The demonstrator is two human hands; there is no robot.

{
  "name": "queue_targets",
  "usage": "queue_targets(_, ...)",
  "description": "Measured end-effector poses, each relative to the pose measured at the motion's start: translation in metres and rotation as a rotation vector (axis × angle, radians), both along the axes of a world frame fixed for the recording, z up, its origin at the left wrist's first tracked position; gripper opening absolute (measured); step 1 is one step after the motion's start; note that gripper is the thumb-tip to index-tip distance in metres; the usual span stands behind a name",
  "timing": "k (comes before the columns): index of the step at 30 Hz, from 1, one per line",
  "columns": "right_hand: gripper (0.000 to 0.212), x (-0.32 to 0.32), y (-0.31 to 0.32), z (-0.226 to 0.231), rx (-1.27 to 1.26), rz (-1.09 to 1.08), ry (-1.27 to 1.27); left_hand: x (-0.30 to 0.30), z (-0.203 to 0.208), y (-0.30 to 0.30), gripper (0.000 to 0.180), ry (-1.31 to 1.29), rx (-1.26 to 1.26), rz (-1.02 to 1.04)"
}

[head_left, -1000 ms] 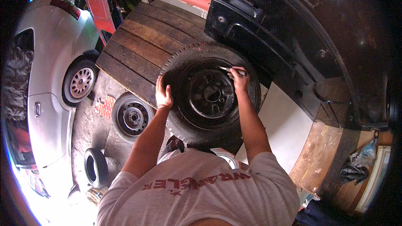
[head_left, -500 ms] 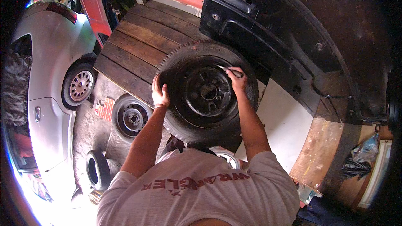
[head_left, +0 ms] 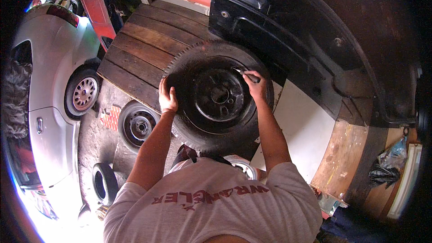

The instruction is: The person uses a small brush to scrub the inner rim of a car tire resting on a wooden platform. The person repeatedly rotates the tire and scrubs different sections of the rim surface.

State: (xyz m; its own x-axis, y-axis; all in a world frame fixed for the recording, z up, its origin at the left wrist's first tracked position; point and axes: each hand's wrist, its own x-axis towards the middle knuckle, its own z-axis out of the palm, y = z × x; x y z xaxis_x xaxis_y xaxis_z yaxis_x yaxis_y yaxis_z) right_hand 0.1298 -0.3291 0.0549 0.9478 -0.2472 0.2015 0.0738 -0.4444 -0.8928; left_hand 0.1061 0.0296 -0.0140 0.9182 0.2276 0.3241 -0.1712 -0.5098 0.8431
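A large black tyre (head_left: pixel 216 139) on a dark steel rim (head_left: pixel 204 96) lies flat in front of me, partly over a plank platform. Against its left sidewall rests my left hand (head_left: pixel 168 96), fingers stretched out and thumb apart. My right hand (head_left: pixel 255 85) is closed round a slim pointed tool (head_left: pixel 252 78) with a dark handle and a pale tip. That tip points left, at the upper right part of the rim's edge, close to where rim and tyre meet. Whether it touches the metal I cannot tell.
Wooden planks (head_left: pixel 144 40) stretch beyond the tyre. A black vehicle panel (head_left: pixel 279 36) stands at the far right, above a white board (head_left: pixel 294 130). On the left are a silver car (head_left: pixel 54 81), another wheel (head_left: pixel 137 125) and a loose tyre (head_left: pixel 104 183).
The whole view has shifted slightly, so the tyre sits a little further left. My right hand has moved the tool's tip slightly right along the rim. The left hand keeps its place.
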Motion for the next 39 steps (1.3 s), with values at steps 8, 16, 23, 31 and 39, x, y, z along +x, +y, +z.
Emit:
queue_targets(8,0.008,-0.068,-0.026,-0.029,0.265,-0.189,-0.018,0.001,-0.004,0.002,0.058,0.026,0.061,0.005)
queue_targets(16,0.010,-0.043,-0.012,-0.009,0.104,-0.068,0.021,0.001,0.001,0.002,0.058,0.049,0.076,0.013)
queue_targets(23,0.009,-0.085,-0.017,0.002,0.198,-0.210,-0.024,0.003,-0.008,0.005,0.056,0.021,0.106,0.013)
queue_targets(31,0.011,-0.087,-0.004,0.005,-0.096,-0.245,-0.111,0.003,0.000,0.003,0.057,0.048,0.088,0.013)
queue_targets(39,0.011,-0.080,0.001,-0.033,0.120,-0.267,-0.118,0.000,0.001,0.004,0.059,0.053,0.108,0.016)
